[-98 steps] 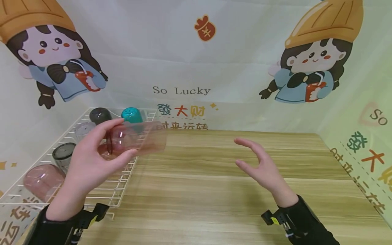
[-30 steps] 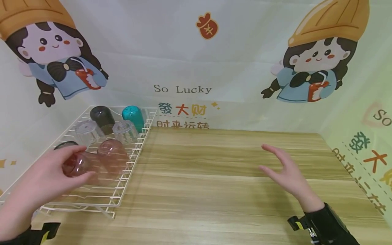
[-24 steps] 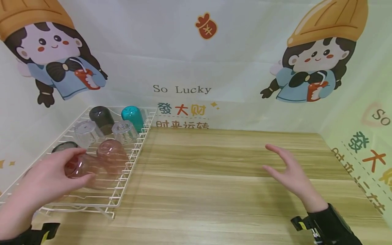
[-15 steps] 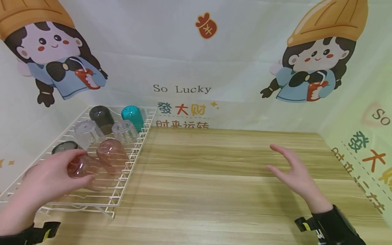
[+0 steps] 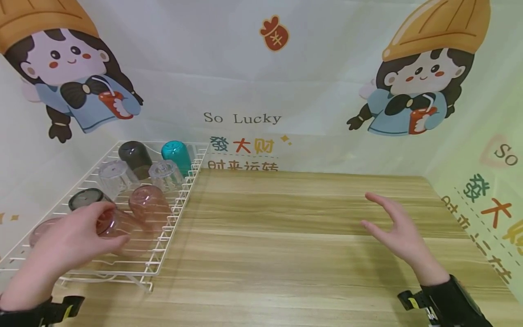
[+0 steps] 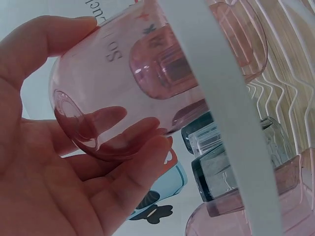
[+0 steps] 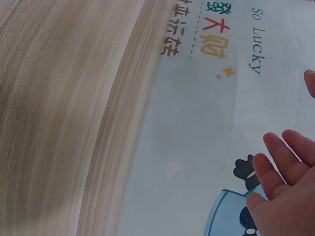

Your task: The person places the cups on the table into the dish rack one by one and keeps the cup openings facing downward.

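Note:
My left hand (image 5: 75,236) holds a see-through pink drinking cup (image 6: 113,73), its thumb and fingers curled round the end with the closed base. In the head view the cup is tilted, base toward the palm and mouth pointing right and down, low over the front of the white wire rack (image 5: 122,274). Directly behind it an upside-down pink cup (image 5: 148,200) stands on the rack. A smoky grey cup (image 5: 86,196) is beside my left fingers, and another pink cup (image 5: 41,231) is partly hidden by the hand. My right hand (image 5: 398,231) hovers above the table, fingers spread, holding nothing.
Farther back on the rack stand a dark grey cup (image 5: 134,156), a teal cup (image 5: 176,154) and two clear cups, one left (image 5: 116,175) and one right (image 5: 165,175). The wooden table (image 5: 278,263) extends rightward to a printed cloth backdrop (image 5: 318,150).
Over the last few seconds my left hand has carried the pink cup left and down toward the rack's front, then slightly right. My right hand has drifted right, still spread.

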`<state>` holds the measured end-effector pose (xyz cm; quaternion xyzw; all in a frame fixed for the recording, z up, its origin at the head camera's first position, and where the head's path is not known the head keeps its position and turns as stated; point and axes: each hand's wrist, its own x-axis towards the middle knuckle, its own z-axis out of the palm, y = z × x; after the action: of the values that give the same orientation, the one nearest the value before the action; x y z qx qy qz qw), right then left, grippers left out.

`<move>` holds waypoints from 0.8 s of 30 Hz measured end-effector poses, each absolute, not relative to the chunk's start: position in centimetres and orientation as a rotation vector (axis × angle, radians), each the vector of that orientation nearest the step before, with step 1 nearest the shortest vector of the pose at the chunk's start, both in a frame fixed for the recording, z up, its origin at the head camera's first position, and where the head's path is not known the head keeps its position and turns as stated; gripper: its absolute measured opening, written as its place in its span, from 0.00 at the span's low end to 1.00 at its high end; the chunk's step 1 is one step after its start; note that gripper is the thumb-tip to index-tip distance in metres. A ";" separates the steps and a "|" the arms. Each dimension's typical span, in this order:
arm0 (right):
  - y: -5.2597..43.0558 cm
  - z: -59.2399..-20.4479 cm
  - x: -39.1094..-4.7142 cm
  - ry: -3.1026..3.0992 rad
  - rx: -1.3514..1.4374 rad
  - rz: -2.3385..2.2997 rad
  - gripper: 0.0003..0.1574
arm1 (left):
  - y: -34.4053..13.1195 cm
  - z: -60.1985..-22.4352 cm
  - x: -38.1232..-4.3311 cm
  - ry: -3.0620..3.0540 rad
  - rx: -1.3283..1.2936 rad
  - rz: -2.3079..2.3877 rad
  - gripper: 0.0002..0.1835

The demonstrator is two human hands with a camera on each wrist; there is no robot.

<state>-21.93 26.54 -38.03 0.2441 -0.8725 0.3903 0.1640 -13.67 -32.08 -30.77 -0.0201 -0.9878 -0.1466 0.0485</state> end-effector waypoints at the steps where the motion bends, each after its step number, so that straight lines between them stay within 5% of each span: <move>1: 26.5 -38.0 -21.9 -2.487 0.695 1.113 0.39 | -32.0 -30.8 -13.7 -3.010 -0.072 -0.454 0.31; 24: 26.7 -38.2 -21.9 -2.467 0.709 1.089 0.39 | -31.7 -32.3 -14.2 -3.088 -0.094 -0.499 0.36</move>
<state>-21.89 26.68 -38.22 0.2503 -0.8710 0.3845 0.1756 -14.21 -31.71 -32.31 -0.0300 -0.9867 -0.1594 0.0063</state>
